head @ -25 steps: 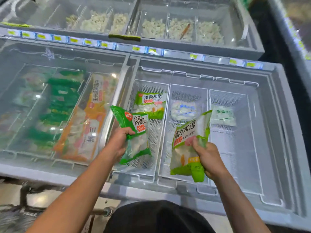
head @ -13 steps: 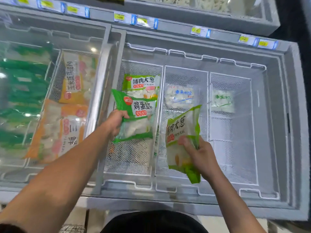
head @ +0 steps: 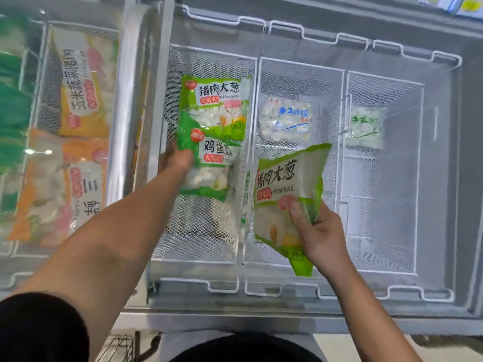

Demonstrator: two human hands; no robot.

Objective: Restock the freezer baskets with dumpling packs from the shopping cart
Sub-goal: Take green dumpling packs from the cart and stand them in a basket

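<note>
My left hand (head: 179, 159) grips a green egg dumpling pack (head: 209, 165) low inside the left wire basket (head: 198, 246), its top edge overlapping a green pork-and-scallion pack (head: 217, 100) lying at the basket's far end. My right hand (head: 317, 232) holds a second green pork-and-scallion pack (head: 283, 194) tilted above the middle basket (head: 300, 71). A clear pack with blue print (head: 286, 118) lies at the far end of that basket. A similar clear pack with green print (head: 366, 126) sits in the right basket (head: 384, 84).
The freezer section to the left, behind a sliding glass lid (head: 136, 100), holds yellow and orange packs (head: 83, 82) and green packs (head: 13, 105). Price tags (head: 462, 3) line the far top right. A wire cart corner (head: 120, 346) shows at the bottom.
I have leaned in over the freezer. My left hand has lowered the egg pack deeper into the left basket, against the pack there. My right hand has brought its pack down over the middle basket.
</note>
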